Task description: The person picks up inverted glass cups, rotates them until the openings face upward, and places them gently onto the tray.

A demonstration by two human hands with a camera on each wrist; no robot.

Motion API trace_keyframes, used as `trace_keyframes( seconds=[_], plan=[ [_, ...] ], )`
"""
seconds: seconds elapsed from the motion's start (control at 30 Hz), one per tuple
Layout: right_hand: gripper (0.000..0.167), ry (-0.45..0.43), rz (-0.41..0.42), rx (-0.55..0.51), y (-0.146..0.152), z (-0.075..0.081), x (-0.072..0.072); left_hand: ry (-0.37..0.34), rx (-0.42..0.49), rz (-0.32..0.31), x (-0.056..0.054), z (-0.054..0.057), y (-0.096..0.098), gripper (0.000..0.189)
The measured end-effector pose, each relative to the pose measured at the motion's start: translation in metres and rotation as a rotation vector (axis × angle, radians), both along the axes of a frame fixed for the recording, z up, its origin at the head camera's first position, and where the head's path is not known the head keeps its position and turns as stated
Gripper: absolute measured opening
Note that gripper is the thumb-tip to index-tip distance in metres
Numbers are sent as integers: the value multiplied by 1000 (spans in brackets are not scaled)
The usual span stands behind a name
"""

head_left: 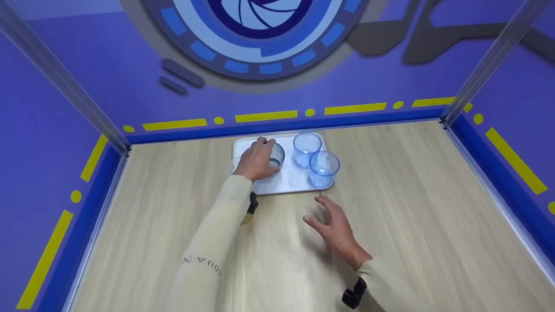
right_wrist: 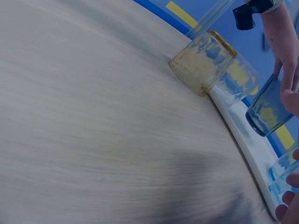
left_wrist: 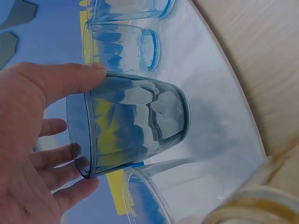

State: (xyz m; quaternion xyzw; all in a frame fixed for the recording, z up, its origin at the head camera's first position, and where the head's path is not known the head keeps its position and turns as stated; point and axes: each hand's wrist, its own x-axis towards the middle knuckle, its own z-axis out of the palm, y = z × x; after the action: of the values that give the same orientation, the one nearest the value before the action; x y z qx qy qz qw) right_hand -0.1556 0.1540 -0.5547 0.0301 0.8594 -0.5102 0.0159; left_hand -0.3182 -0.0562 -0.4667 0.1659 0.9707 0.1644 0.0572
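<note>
My left hand [head_left: 256,160] grips a grey-tinted glass [left_wrist: 135,119] near its rim, thumb on one side and fingers on the other. The glass is over the white tray [head_left: 286,186]. On the tray's right side, two blue-tinted glasses, a rear one [head_left: 307,149] and a front one [head_left: 324,170], stand close together. A clear glass [left_wrist: 145,196] is at the tray's left end, mostly hidden by my left hand in the head view. My right hand [head_left: 336,225] hovers in front of the tray, fingers spread and holding nothing.
An amber-tinted glass [right_wrist: 201,63] stands on the wooden table [head_left: 412,216] in front of the tray, mostly hidden under my left forearm [head_left: 212,242] in the head view. Behind the tray rises a blue-purple printed wall [head_left: 269,99], and side panels flank the table.
</note>
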Motion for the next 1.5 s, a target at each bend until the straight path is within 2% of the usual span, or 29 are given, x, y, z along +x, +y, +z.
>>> trace_keyframes(
  seconds=[0.13, 0.43, 0.8, 1.03, 1.3, 1.5],
  plan=[
    [73, 1, 10, 9, 1, -1, 1, -16, 15, 8, -5, -4, 1, 79],
    [63, -16, 25, -52, 5, 2, 5, -45, 23, 42, -17, -13, -5, 79],
    [57, -15, 5, -92, 13, 0, 8, -34, 37, 35, -19, -17, -10, 77],
    [52, -13, -5, -98, 16, 0, 8, -21, 61, 33, -21, -24, -9, 77],
    [52, 39, -2, -135, 17, -3, 8, -53, 38, 61, -19, -25, -7, 77],
    [47, 77, -2, -154, 18, -4, 8, -31, 16, 63, -16, -26, -5, 73]
  ],
)
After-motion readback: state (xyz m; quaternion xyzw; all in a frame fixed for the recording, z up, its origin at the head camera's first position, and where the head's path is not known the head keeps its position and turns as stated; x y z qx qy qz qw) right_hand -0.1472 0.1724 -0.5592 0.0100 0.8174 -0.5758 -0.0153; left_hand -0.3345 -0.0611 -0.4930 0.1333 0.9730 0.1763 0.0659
